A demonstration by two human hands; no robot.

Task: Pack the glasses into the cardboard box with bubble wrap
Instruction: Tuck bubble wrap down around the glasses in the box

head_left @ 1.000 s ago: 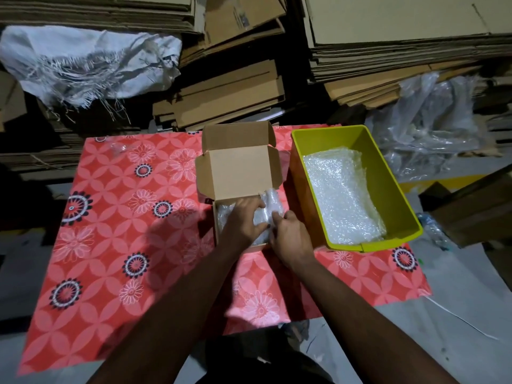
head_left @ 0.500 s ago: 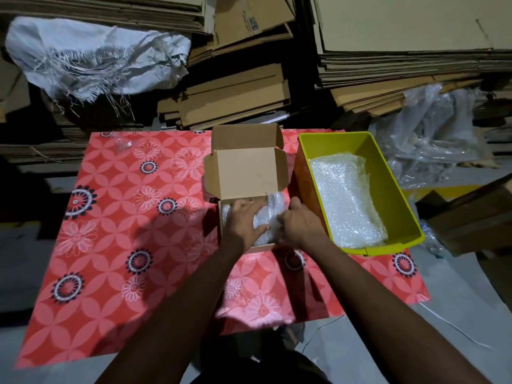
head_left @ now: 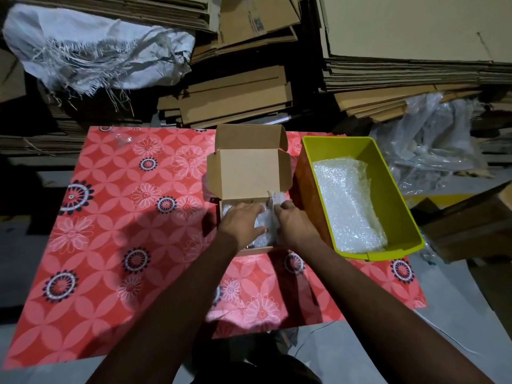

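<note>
A small cardboard box (head_left: 249,173) stands open on the red flowered tablecloth, its lid tilted up toward the back. Bubble wrap (head_left: 264,225) fills the inside of the box; whatever it wraps is hidden. My left hand (head_left: 241,223) lies flat on the wrap inside the box, fingers spread. My right hand (head_left: 293,221) is at the box's right wall and pinches a corner of the wrap that sticks up there. No bare glasses show in the box.
A yellow-green plastic bin (head_left: 388,173) with more bubble wrap (head_left: 346,206) sits right of the box. A small clear object (head_left: 123,139) lies at the table's far left corner. Stacks of flat cardboard (head_left: 235,98), a white sack (head_left: 91,51) and plastic sheeting (head_left: 432,139) lie beyond.
My left hand has flattened and spread over the wrap in the box. My right hand has moved up along the right wall to the raised corner of wrap.
</note>
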